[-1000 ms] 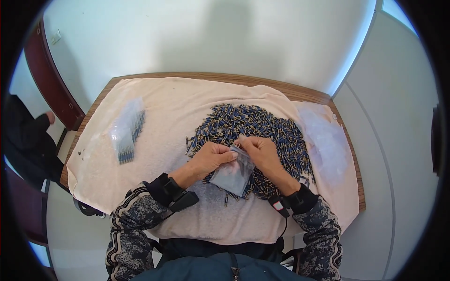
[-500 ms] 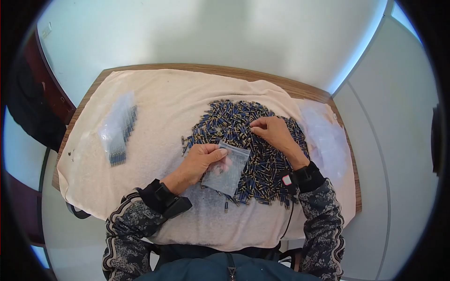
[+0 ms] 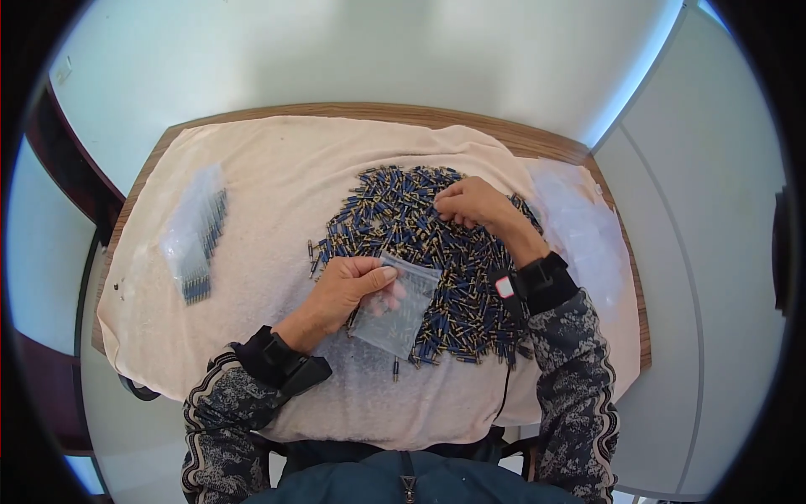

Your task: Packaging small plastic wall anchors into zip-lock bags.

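My left hand (image 3: 353, 288) pinches a clear zip bag (image 3: 389, 323) near its top edge, thumb in front. The bag looks flat, and fingers show through it. Under and beyond it spreads a large heap of small blue-and-gold metal plugs (image 3: 470, 290). Over the upper part of the heap is my right hand (image 3: 472, 204), its thumb and fingertips closed together. Whether a plug sits between those fingertips is too small to make out. One loose plug (image 3: 395, 369) lies below the bag on the cloth.
A pale cloth (image 3: 243, 353) covers the wooden table (image 3: 336, 110). At its left lies a row of filled clear bags (image 3: 195, 239) with plugs along their edges. Clear plastic bags (image 3: 575, 227) are heaped to the right. A black cable (image 3: 504, 395) hangs near my right wrist.
My right hand has moved slightly up and left over the heap, fingers still closed. The left hand keeps hold of the bag. A dark-clothed person at the far left has gone from view.
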Motion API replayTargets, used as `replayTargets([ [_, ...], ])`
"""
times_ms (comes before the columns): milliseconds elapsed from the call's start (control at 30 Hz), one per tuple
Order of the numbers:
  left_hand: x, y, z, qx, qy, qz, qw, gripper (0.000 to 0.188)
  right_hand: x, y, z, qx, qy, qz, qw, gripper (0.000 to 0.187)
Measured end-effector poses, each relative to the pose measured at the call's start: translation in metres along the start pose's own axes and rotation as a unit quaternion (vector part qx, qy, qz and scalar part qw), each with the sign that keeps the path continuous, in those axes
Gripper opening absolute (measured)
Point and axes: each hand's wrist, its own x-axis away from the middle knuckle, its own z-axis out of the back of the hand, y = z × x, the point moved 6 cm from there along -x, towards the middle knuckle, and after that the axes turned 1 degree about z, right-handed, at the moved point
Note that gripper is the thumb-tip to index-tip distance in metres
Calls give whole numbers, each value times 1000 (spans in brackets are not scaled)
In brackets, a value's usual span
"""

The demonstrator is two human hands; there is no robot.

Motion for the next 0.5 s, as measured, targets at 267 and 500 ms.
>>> replayTargets([
  [267, 1, 2, -3, -19, -6, -8, 1000, 24, -16, -10, -2, 73, 5, -42, 996, 19],
  [500, 0, 1, -2, -22, -18, -12, 1000, 25, -15, -31, 8, 216, 45, 97, 971, 17],
])
